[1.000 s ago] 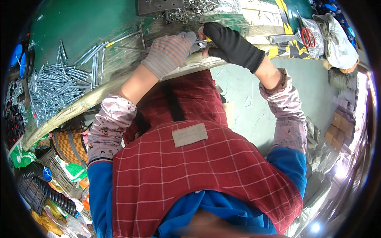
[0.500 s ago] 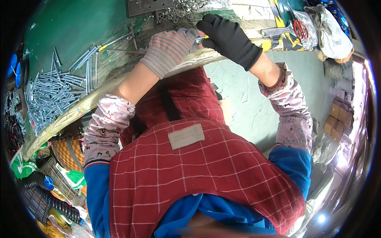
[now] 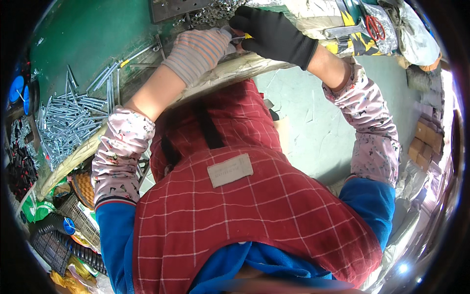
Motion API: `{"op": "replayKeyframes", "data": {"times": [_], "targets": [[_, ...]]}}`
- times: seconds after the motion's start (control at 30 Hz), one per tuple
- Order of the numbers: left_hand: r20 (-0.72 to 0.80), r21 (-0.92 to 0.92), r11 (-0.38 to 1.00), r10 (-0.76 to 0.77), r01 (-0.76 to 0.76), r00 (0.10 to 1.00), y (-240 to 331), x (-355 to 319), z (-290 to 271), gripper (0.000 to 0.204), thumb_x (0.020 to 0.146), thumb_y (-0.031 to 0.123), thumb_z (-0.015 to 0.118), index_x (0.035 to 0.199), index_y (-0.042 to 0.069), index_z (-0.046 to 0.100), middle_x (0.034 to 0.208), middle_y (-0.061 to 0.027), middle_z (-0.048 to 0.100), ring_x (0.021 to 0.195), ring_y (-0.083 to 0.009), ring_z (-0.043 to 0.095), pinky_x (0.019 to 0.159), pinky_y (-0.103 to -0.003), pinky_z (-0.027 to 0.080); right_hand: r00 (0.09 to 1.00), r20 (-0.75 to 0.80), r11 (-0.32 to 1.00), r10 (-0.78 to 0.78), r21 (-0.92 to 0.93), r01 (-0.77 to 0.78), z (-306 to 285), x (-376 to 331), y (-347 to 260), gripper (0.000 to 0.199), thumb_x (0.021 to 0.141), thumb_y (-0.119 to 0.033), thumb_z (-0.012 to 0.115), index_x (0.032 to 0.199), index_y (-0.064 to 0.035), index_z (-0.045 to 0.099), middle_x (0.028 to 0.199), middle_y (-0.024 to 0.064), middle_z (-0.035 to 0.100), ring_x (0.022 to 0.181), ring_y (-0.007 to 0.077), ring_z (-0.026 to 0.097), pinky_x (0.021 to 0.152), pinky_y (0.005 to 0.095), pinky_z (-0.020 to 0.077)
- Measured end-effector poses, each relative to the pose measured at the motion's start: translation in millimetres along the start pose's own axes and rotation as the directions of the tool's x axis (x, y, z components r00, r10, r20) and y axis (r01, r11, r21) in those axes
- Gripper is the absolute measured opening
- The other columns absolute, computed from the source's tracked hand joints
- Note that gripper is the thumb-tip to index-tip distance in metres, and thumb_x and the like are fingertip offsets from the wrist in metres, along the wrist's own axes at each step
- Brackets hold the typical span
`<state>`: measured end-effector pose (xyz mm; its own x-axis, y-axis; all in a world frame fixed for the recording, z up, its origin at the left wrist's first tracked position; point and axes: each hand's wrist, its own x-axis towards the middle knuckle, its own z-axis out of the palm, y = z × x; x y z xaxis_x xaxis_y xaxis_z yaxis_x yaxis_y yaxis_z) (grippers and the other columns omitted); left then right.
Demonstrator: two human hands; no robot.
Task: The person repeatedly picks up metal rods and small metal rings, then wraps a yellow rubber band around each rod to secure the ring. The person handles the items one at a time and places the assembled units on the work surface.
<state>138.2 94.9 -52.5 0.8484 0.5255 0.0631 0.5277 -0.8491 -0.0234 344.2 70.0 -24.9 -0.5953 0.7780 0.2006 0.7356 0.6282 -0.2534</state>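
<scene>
My left hand [image 3: 197, 54], in a grey and orange striped glove, is closed at the bench's near edge. Its fingertips meet those of my right hand [image 3: 274, 40], which wears a black glove and is curled shut. Between them shows a short bit of slim metal rod with a yellow band [image 3: 247, 36]; the fingers cover the remainder. How the left fingers grip is hidden. Just beyond lies a heap of small shiny metal parts [image 3: 210, 15], beside a dark metal plate with holes [image 3: 178, 6]. Left of my left hand, another thin rod with a yellow band [image 3: 126, 62] rests on the bench.
Many long bolts [image 3: 73, 122] are piled on the green bench [image 3: 93, 34] at left. A wrench [image 3: 344, 31] and red-handled scissors [image 3: 375, 28] lie at right near a white bag [image 3: 416, 36]. Baskets [image 3: 81, 220] and black corrugated hose [image 3: 81, 252] sit lower left; cartons [image 3: 425, 142] stand right.
Both hands have shifted slightly up and left in the picture, staying together around the rod. My right forearm has swung outward a little. The whole view has tilted slightly.
</scene>
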Motion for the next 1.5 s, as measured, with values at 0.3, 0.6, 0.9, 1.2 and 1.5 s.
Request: {"op": "replayKeyframes", "data": {"times": [0.3,0.6,0.9,1.2,1.5], "targets": [[0.025,0.308,0.951,-0.008,0.000,1.000,3.6,-6.5,1.1,0.014,0.087,0.017,0.056,0.094,0.008,0.064,0.081,-0.0123,0.069,0.074,-0.0268,0.071,0.055,-0.042,0.057,0.999,0.047,1.000,0.007,-0.002,-0.007,3.1,-1.8,-4.6,0.031,0.082,-0.023,0.070,0.109,-0.0096,0.063,0.105,0.0101,0.060,0.083,0.0326,0.066,0.069,0.0416,0.0542],[0.037,0.146,0.989,0.014,-0.019,0.999,4.1,2.7,-10.5,0.017,0.089,0.016,0.052,0.085,0.009,0.067,0.077,-0.0088,0.068,0.070,-0.0236,0.069,0.050,-0.039,0.054,0.963,-0.245,0.986,-0.114,-0.144,0.080,29.7,-23.4,2.8,0.022,0.084,-0.021,0.065,0.106,-0.0198,0.065,0.100,0.0040,0.061,0.070,0.0266,0.067,0.053,0.0364,0.0537],[-0.138,0.210,0.977,0.051,-0.021,0.989,1.5,-3.0,2.8,0.013,0.086,0.018,0.056,0.079,0.010,0.064,0.067,-0.0066,0.063,0.060,-0.0200,0.066,0.049,-0.033,0.051,0.887,-0.407,0.971,-0.218,-0.182,0.155,43.8,-26.3,6.5,0.021,0.079,-0.018,0.069,0.099,-0.0148,0.065,0.095,0.0042,0.059,0.068,0.0247,0.065,0.050,0.0342,0.0519],[-0.035,0.203,0.979,-0.019,0.026,0.999,10.6,-2.2,-9.7,0.014,0.088,0.019,0.057,0.081,0.011,0.067,0.073,-0.0082,0.065,0.069,-0.0230,0.069,0.054,-0.036,0.054,0.906,-0.411,0.995,-0.097,-0.065,0.077,46.8,-26.6,-1.0,0.018,0.082,-0.015,0.068,0.099,-0.0152,0.063,0.092,0.0051,0.057,0.072,0.0270,0.065,0.054,0.0369,0.0526],[0.012,0.134,0.986,-0.100,0.097,0.995,11.3,3.8,-7.6,0.015,0.088,0.016,0.056,0.090,0.010,0.069,0.088,-0.0123,0.068,0.075,-0.0254,0.071,0.054,-0.040,0.056,0.933,-0.349,0.982,0.088,0.190,-0.021,46.3,-21.2,-1.3,0.031,0.082,-0.013,0.071,0.112,-0.0173,0.063,0.097,0.0071,0.057,0.080,0.0321,0.064,0.064,0.0399,0.0543]]}}
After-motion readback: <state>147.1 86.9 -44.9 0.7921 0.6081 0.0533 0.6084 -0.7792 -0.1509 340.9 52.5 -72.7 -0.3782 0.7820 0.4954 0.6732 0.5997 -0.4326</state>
